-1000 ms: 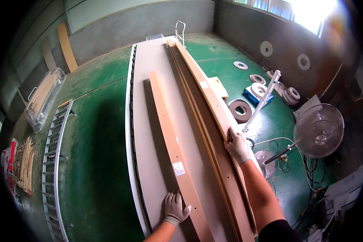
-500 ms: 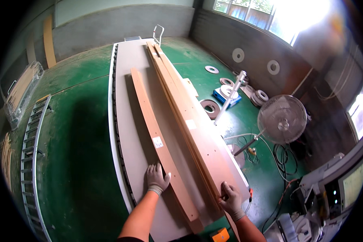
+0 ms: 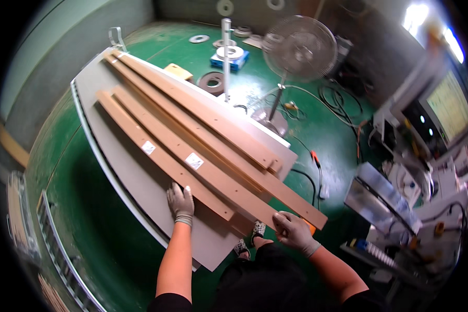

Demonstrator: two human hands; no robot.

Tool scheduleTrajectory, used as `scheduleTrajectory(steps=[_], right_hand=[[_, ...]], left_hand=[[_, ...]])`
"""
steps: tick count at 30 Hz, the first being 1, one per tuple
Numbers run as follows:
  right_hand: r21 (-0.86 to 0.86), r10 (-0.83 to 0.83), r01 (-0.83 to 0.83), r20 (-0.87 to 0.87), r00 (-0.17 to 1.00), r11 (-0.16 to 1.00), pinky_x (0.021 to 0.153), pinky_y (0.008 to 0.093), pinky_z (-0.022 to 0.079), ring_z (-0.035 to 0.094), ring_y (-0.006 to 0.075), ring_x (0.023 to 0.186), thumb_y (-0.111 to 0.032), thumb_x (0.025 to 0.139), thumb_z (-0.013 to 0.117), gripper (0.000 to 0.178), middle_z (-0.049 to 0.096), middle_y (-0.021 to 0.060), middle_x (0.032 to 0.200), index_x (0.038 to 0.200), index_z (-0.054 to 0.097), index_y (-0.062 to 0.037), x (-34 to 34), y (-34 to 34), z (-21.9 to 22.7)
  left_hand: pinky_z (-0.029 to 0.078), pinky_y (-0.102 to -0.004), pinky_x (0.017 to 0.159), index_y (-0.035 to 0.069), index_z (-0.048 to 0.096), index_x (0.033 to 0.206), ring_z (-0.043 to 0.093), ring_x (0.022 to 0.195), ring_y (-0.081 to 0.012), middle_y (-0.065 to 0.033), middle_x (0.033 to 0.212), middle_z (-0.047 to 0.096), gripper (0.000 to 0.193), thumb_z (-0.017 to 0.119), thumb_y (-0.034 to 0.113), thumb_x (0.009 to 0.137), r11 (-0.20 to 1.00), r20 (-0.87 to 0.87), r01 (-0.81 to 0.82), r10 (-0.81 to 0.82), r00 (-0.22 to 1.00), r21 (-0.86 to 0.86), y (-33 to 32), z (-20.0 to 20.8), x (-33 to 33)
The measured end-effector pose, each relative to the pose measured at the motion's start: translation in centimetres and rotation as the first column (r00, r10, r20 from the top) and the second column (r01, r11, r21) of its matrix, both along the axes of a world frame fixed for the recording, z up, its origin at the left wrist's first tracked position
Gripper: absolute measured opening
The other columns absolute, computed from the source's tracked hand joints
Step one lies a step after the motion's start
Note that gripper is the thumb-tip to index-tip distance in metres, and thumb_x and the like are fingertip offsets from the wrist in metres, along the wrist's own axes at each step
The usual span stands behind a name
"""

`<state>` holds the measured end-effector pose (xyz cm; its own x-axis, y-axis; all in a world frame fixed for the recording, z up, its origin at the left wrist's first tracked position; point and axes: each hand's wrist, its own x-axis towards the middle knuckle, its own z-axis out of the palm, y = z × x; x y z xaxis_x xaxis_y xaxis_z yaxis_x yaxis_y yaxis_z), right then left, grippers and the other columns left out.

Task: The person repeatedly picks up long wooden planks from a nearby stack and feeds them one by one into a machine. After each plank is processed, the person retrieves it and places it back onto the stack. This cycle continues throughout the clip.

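My right hand [image 3: 292, 232], in a grey glove, is closed on the near end of a long brown wooden board [image 3: 218, 179] bearing a white label. My left hand [image 3: 181, 202], also gloved, lies with its fingers stretched out along the left edge of another labelled board [image 3: 166, 167]. These two boards run roughly side by side, with the left one partly under or against its neighbour; I cannot tell which. More long brown boards [image 3: 192, 110] lie to their right. All rest on a long pale grey work table [image 3: 106, 125], and some ends overhang its near side.
Beyond the table stand a pedestal fan [image 3: 300, 48], a metal post [image 3: 226, 62] and a blue box [image 3: 237, 63] topped by rolls. Cables cross the green floor at right near a machine with a screen [image 3: 447, 106]. A ladder [image 3: 62, 255] lies at left.
The view has turned right and down. With my right hand on it, the labelled board has come away from the stack, leftward towards the other board. My left hand stays beside that board.
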<state>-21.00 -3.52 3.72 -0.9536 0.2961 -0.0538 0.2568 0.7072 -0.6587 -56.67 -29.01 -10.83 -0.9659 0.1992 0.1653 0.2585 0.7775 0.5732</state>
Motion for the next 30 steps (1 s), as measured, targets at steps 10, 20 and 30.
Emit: scheduleTrajectory(steps=[10,20,30], right_hand=[[0.003,-0.162,0.162,-0.072,0.984,0.987,0.097,0.0475,0.057,0.066,0.0368,0.120,-0.015,0.077,0.083,0.069,0.065,0.0140,0.135,0.143,0.062,-0.0148,11.3,1.1,-4.5],[0.027,-0.318,0.320,-0.056,0.946,0.947,0.092,0.0497,0.057,0.070,0.0445,0.107,-0.015,0.069,0.083,0.072,0.070,0.0244,0.122,0.136,0.062,0.0012,38.6,-0.9,5.6],[0.354,-0.800,0.741,0.032,0.599,0.570,0.083,0.0526,0.056,0.069,0.0406,0.097,-0.004,0.076,0.073,0.032,0.069,0.0133,0.102,0.106,0.063,-0.0089,72.5,-8.3,10.8]], left_hand=[[0.031,-0.0482,0.126,-0.006,0.042,0.158,0.042,0.151,-0.0369,-0.0260,0.157,0.050,0.062,0.054,0.028,0.107,0.910,0.185,-0.033,-0.049,0.981,0.414,0.3,2.1,13.4],[0.048,-0.0490,0.111,0.009,0.053,0.149,0.059,0.131,-0.0330,-0.0152,0.143,0.061,0.056,0.055,0.047,0.109,0.340,0.593,-0.718,-0.795,0.126,0.608,7.2,8.7,37.2],[0.055,-0.0543,0.099,0.004,0.068,0.127,0.070,0.106,-0.0318,-0.0112,0.115,0.074,0.060,0.066,0.056,0.095,0.319,0.488,-0.583,-0.859,0.156,0.747,13.8,8.7,46.4]])
